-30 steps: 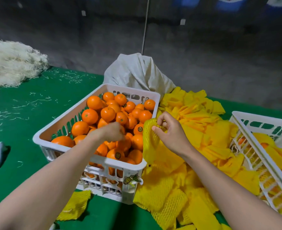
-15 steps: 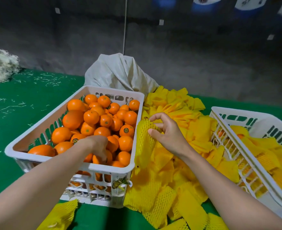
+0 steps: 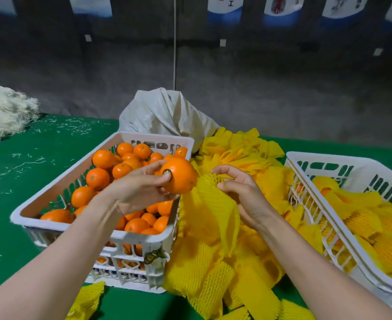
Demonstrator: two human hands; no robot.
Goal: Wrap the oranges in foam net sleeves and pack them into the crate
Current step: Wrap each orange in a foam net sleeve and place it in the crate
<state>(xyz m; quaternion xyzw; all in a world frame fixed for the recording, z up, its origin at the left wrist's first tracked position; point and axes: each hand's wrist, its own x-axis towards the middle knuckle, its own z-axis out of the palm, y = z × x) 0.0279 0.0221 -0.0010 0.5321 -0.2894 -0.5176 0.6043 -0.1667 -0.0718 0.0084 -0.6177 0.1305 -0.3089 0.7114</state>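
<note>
My left hand (image 3: 139,188) grips one orange (image 3: 181,175) with a small round sticker, lifted above the right edge of the white crate of loose oranges (image 3: 38,204). Right beside it, my right hand (image 3: 241,195) holds a yellow foam net sleeve (image 3: 210,204) with its mouth spread open on my fingers, almost touching the orange. A second white crate (image 3: 305,162) at the right holds oranges wrapped in yellow sleeves. Loose yellow sleeves (image 3: 241,153) lie heaped between the two crates.
A tied whitish sack (image 3: 165,114) stands behind the orange crate. A heap of pale shredded fibre (image 3: 3,109) lies at the far left on the green table cover (image 3: 40,144). More sleeves lie by the front edge (image 3: 86,301). A dark wall rises behind.
My left hand has lifted an orange out of the crate and carried it right to the sleeve. My right hand has spread the sleeve's mouth open. The view has shifted slightly.
</note>
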